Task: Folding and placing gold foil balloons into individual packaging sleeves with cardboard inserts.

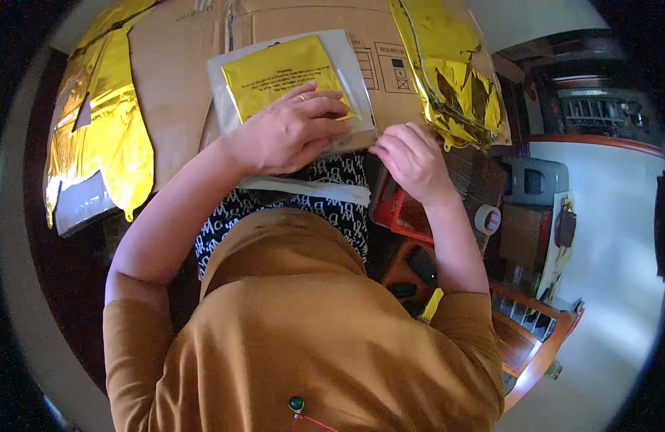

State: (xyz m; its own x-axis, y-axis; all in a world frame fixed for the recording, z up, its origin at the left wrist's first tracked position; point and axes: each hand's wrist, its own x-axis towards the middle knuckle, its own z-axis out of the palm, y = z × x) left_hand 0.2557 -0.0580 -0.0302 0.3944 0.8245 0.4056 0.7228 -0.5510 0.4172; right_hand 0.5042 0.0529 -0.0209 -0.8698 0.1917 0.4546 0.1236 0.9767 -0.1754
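A clear plastic bag [358,93] lies on the cardboard in front of me, with a folded gold foil balloon [282,65] inside. Small dark print shows across the bag. My left hand [296,128] rests over its lower part, fingers apart and lying on the plastic; a ring is on one finger. At the bag's near right corner, my right hand [413,160] is closed in a pinch. What lies between those fingertips is mostly hidden, but the bag's corner runs to them. Below the hands, a whitish strip [318,189] stretches across my lap.
The cardboard [174,79] covers the work surface. Gold foil balloons lie flat at left [124,122] and right [455,72]. Beside my right forearm are a red plastic basket [406,216] and a tape roll [487,219]. A wooden chair [523,338] stands at lower right.
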